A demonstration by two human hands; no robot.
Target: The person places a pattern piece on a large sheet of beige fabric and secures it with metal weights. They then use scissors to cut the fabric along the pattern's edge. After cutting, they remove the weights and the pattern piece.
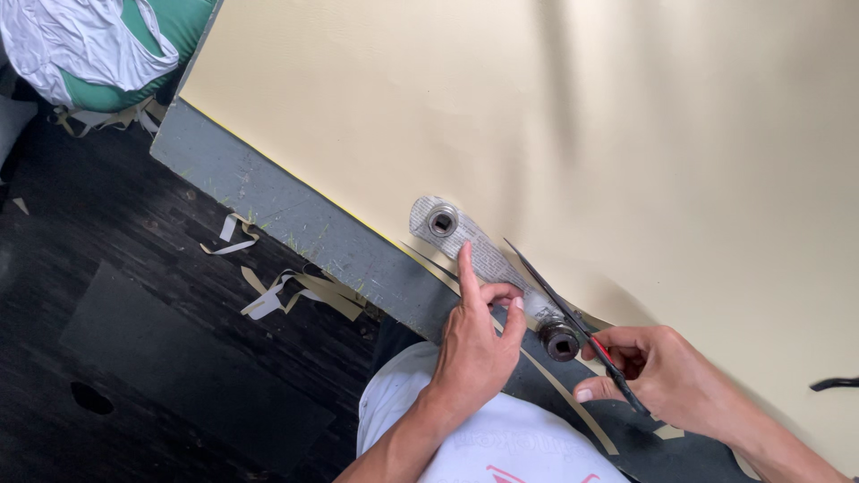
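Grey table [268,192] under cream sheet [582,116]; paper template [488,259], two metal sockets [442,220] on top.

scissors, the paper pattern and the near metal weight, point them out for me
scissors [546,286], head view, on the open upper blade
paper pattern [488,259], head view, middle of the printed strip
near metal weight [560,341], head view, on its dark top face

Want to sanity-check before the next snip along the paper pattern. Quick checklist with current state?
1. Left hand pressing paper pattern: ok, forefinger flat on it.
2. Both metal weights sitting on the pattern's ends: ok.
3. Scissors gripped in right hand: ok.
4. Blades open at the pattern's edge: ok.
5. Left fingers clear of the blades: ok, though close.
6. Cream sheet flat near the cut: ok; slight ripples further up.
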